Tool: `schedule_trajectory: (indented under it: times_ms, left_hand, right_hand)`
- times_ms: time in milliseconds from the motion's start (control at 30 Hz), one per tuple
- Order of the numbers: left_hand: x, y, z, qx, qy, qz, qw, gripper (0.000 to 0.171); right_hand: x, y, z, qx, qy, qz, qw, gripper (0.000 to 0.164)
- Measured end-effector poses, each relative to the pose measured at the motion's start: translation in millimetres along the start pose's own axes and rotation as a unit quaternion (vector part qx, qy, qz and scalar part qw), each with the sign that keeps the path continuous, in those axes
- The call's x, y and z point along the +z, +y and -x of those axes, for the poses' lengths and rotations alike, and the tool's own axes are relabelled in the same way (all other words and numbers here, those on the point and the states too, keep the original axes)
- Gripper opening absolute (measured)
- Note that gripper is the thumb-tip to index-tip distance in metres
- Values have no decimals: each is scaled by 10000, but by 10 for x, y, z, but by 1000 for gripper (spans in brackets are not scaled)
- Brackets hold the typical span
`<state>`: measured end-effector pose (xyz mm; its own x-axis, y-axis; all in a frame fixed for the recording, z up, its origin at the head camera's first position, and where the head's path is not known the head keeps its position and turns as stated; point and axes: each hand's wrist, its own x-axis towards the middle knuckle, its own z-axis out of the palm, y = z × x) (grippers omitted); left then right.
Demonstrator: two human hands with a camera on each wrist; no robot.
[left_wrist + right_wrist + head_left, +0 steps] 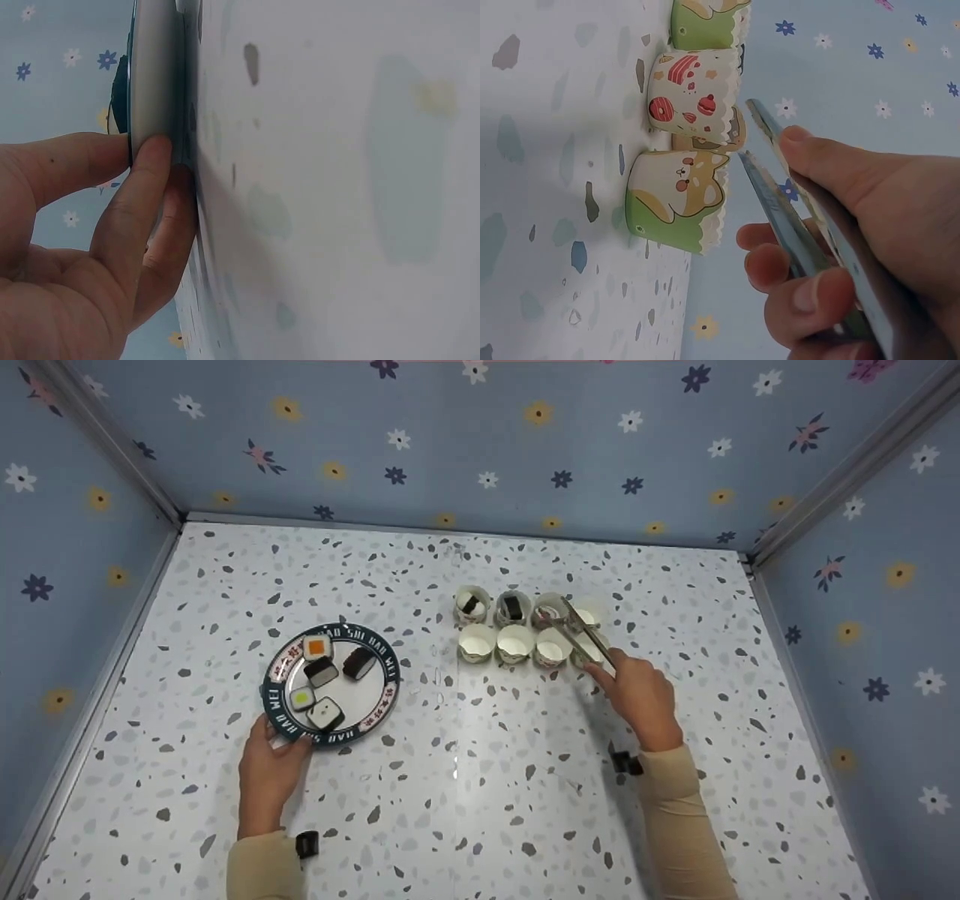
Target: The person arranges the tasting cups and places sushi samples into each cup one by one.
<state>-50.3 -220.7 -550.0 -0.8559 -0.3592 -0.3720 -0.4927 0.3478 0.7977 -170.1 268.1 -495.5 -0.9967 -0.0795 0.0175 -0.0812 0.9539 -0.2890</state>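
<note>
My left hand (271, 772) pinches the near-left rim of a round plate (394, 664) with a dark green, lettered border; in the left wrist view the fingers (131, 206) press its side. Several sushi pieces lie on the plate, among them an orange-centred one (316, 648), a dark-wrapped one (360, 662) and a yellow-green-centred one (302, 698). My right hand (646, 697) grips metal tongs (598, 637) over the right end of two rows of paper cups (477, 651). The tongs' tips stand apart, with nothing seen between them in the right wrist view.
In the back row, the leftmost cup (484, 601) and the cup beside it (501, 619) each hold a sushi piece. The third back cup (540, 622) has something pinkish inside. Flowered blue panels (450, 450) border the speckled table (480, 810) at the back and sides.
</note>
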Motion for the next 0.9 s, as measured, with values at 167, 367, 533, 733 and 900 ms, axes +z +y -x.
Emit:
schedule_trajectory:
  times_ms: [167,367,533,733,900]
  left_hand:
    - [-10,-4,-1,-71,29,-8,10000,82]
    - [7,-1,-8,-61,0,-50,10000,83]
    - [24,2,-1,-10,53,6,10000,82]
    - [38,7,-9,-34,77,58,9999,82]
    - [19,-4,-8,-15,71,61,10000,83]
  right_hand:
    - [57,-184,9,-245,2,-18,9997,47]
    - [156,-555,10,-781,108,165,9967,49]
    - [273,-883,11,-1405,191,333,9893,47]
    - [414,-1184,51,-1786,-22,391,9831,49]
    - [518,-1407,92,-1945,-195,622,9787,51]
